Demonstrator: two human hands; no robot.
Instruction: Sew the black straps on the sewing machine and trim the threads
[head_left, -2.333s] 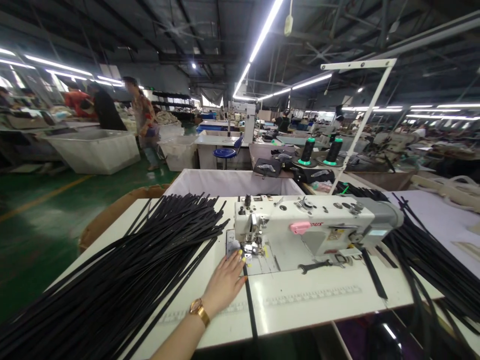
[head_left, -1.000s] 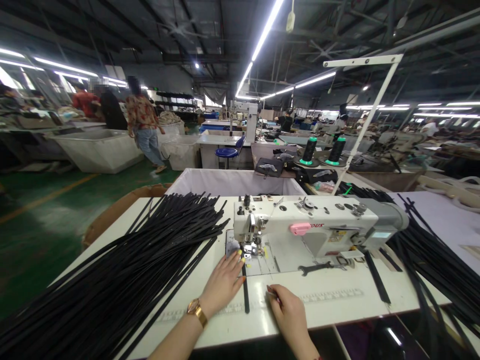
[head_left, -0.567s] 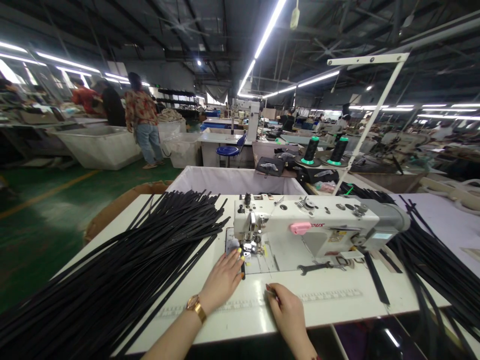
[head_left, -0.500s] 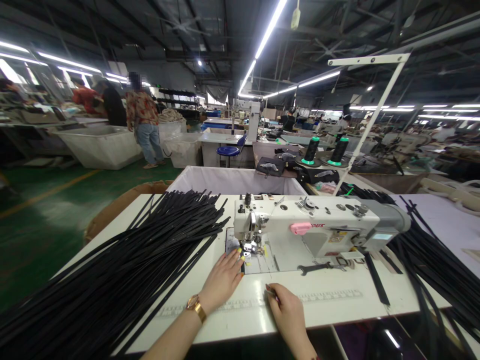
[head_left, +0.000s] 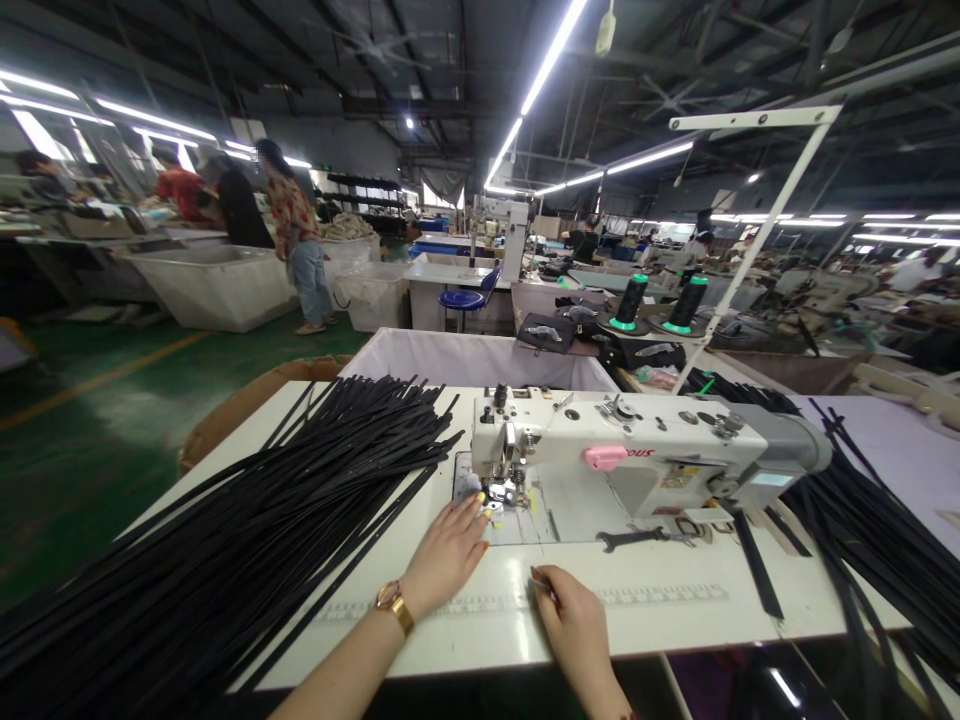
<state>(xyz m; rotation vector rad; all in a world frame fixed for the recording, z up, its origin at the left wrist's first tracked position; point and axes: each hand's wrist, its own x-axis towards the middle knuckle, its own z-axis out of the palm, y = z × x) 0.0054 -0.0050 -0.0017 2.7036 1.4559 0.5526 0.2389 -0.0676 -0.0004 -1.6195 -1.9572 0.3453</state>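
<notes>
My left hand (head_left: 448,548) lies with fingers stretched out on the metal plate of a white sewing machine (head_left: 615,445). Its fingertips are right beside the presser foot (head_left: 501,493). Whatever may be under the palm is hidden. Closed near the table's front edge, my right hand (head_left: 574,610) has a small thing between its fingers, mostly covered and too small to name. A clear ruler marking (head_left: 660,594) runs along the tabletop by both hands. Left of the machine lies a large bundle of black strips (head_left: 300,500).
A wrench (head_left: 630,537) and a short black strip (head_left: 759,570) lie right of my hands. More black strips (head_left: 870,520) hang over the right edge. Behind the machine are a lined bin (head_left: 480,358) and thread cones (head_left: 628,303). Co-workers stand by a white tub (head_left: 217,290).
The view has shifted slightly. The dark sliver seen beside my left fingertips no longer shows. Both hands keep nearly the same place and pose.
</notes>
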